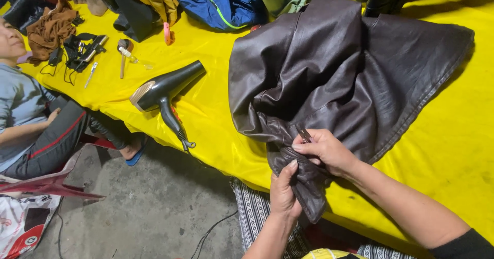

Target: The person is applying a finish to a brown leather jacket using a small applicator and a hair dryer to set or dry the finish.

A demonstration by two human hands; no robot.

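A dark brown leather jacket [339,79] is spread over the yellow-covered desk [453,151], with one folded corner hanging past the near edge. That corner is pinched by the left hand [284,193], whose grip is clenched on the leather from below the edge, thumb pressed upward. Just above it, the right hand [325,151] is closed on the same fold, and a small dark tool [303,134], too small to identify, is held between its fingers. The two hands are nearly touching, with the bunched leather between them.

To the left of the grip, well apart, a black hair dryer [163,91] is laid with its handle reaching toward the desk's near edge; bare yellow surface is left between it and the jacket. Farther left, small tools and straps [85,50] are scattered beside a brown cloth [50,28]. Beyond the jacket, piled garments [216,1] are stacked along the far edge. To the right of the grip, a wide stretch of yellow cover is seen. Below the edge, grey concrete floor [154,207] and a striped mat [252,212] are visible, and a seated person [31,120] is seen at the far left.
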